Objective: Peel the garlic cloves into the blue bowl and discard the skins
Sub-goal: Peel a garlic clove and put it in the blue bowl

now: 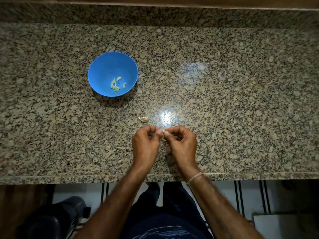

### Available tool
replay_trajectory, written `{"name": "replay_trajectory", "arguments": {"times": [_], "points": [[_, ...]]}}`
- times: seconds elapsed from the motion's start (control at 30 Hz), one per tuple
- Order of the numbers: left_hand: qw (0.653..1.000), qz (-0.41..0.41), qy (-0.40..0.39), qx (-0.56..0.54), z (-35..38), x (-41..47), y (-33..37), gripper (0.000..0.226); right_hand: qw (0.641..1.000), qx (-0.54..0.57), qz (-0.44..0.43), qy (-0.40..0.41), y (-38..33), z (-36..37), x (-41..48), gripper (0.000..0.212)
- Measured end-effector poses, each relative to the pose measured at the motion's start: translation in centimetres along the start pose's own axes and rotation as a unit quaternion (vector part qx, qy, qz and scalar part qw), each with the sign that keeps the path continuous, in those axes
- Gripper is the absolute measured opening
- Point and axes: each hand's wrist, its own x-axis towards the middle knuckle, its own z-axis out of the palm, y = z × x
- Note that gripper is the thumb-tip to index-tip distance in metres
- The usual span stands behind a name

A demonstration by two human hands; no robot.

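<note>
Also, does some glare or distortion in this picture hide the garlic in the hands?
Head view: a bright glare lies on the counter just beyond the left hand and right hand, not on them; head view: the counter's edges bow from the wide lens and the corners darken; the clove is mostly covered by fingers.

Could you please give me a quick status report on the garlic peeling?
Status: left hand and right hand both pinching one garlic clove. Several peeled cloves in blue bowl. Loose skin scrap on counter nearby, nothing blocking.
</note>
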Motion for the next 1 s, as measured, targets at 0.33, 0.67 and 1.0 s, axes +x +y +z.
{"name": "replay_trajectory", "arguments": {"times": [0.33, 0.67, 1.0], "points": [[0.999, 0.035, -0.026, -0.005, -0.7, 0.7, -0.9, 0.005, 0.989, -0.074, 0.050, -0.116, -0.1, -0.7, 0.6, 0.031], [0.997, -0.044, -0.038, -0.052, 0.0, 0.2, -0.8, 0.009, 0.989, -0.107, -0.007, -0.099, 0.0, -0.1, 0.9, 0.030], [0.892, -0.271, -0.169, -0.320, -0.2, 0.7, -0.7, 0.014, 0.941, -0.264, -0.206, -0.041, 0.7, -0.1, 1.3, 0.033]]}}
